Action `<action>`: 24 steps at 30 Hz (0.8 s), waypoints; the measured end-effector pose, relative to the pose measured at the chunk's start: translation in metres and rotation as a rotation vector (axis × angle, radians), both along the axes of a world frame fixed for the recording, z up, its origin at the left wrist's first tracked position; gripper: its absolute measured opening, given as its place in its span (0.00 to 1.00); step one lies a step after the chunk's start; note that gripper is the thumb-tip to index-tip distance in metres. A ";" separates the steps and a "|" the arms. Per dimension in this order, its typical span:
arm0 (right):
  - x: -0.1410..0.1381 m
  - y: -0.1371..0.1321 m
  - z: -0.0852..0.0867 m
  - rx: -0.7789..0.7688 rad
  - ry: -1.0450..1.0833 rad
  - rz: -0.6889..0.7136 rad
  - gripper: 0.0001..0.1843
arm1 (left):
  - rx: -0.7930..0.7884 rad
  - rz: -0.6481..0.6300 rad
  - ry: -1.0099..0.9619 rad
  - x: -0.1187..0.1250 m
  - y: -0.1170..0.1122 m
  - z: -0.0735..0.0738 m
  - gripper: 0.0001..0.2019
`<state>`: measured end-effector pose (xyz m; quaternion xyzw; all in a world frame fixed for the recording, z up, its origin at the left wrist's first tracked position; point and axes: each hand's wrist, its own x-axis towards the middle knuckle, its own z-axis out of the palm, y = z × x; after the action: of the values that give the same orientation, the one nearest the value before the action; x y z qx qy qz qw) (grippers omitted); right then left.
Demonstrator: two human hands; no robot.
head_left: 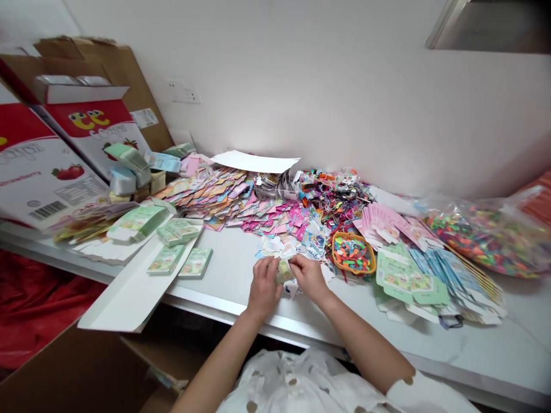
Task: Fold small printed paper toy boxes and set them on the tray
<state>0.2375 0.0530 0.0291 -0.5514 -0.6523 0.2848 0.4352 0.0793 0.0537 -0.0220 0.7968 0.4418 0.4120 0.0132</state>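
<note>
Near the front of the white table, my left hand (264, 287) grips one side of a small green printed box (284, 272). My right hand (310, 277) pinches the same box at its upper right, by the top end. My fingers cover part of the box. Just beyond my hands lie loose white and blue printed cutouts (313, 241). A yellow basket (373, 265) of colourful small plastic pieces (353, 252) stands to the right. Left of my hands, a filled green box (196, 263) rests on the table, with several similar ones on a white cardboard sheet (124, 292).
Flat green cartons (413, 282) and blue ones fan out at right, before a clear bag of bright pieces (486, 235). Stacks of printed cards (210, 192) and a colourful tangled heap (331, 198) line the wall. A strawberry-printed carton (47, 166) stands left; an open cardboard box (86, 367) sits below.
</note>
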 end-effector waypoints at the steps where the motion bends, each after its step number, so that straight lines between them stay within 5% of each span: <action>1: -0.001 -0.002 0.002 -0.020 -0.019 0.044 0.11 | -0.005 -0.006 0.001 0.001 0.000 -0.001 0.32; 5: -0.001 -0.016 0.012 -0.234 0.033 0.291 0.17 | -0.043 0.032 -0.046 0.003 0.000 -0.007 0.31; 9: 0.012 -0.024 0.018 -0.317 0.000 0.406 0.16 | -0.106 -0.073 -0.031 0.006 0.000 -0.008 0.32; 11: 0.032 -0.020 0.019 -0.253 0.009 0.291 0.15 | -0.142 -0.064 -0.055 0.006 0.001 -0.008 0.31; 14: 0.080 -0.004 0.017 -0.127 -0.189 -0.175 0.15 | -0.193 0.045 -0.131 0.003 0.005 -0.008 0.31; 17: 0.122 0.016 0.008 -0.296 -0.584 -0.490 0.12 | -0.216 0.076 -0.154 0.001 0.008 -0.009 0.32; 20: 0.138 0.028 -0.002 -0.443 -0.693 -0.534 0.13 | -0.223 0.055 -0.167 0.003 0.007 -0.010 0.32; 24: 0.142 0.028 -0.002 -0.367 -0.639 -0.462 0.11 | -0.211 0.028 -0.163 0.005 0.006 -0.010 0.32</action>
<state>0.3794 0.0808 0.0274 -0.8115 -0.5524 0.1063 0.1583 0.0846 0.0593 -0.0318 0.7486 0.4912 0.4268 0.1274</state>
